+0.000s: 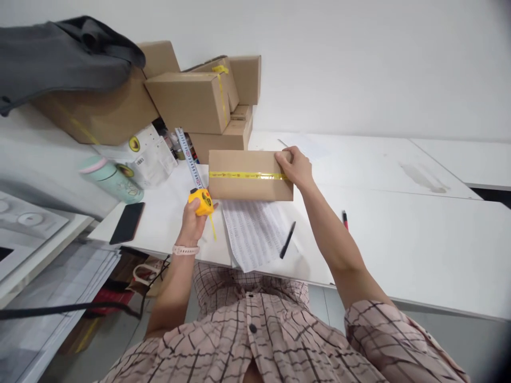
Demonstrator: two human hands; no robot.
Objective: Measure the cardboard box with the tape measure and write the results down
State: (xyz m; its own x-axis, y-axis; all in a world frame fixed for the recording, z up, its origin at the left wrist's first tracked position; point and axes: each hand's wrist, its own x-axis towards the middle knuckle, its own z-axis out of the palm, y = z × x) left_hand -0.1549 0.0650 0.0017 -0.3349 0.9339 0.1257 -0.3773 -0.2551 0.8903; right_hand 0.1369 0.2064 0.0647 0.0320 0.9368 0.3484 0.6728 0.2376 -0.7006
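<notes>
My left hand (pixel 193 221) grips a yellow tape measure (pixel 202 202) whose blade (pixel 188 157) is pulled out, pointing up and away beside the left end of a cardboard box (pixel 250 190). A strip of yellow tape runs along the box's side. My right hand (pixel 295 166) holds the box at its upper right corner, thumb on the near face. Under and in front of the box lie printed sheets (pixel 253 239) with rows of small text. A black pen (pixel 288 240) rests on the right part of the papers.
Several cardboard boxes (pixel 187 101) are stacked at the back left, with a dark grey garment (pixel 67 58) draped over one. A mint green bottle (pixel 112 178) and a phone (pixel 126 223) are on the left of the white table (pixel 399 239). A red and black pen (pixel 345 219) lies near my right forearm.
</notes>
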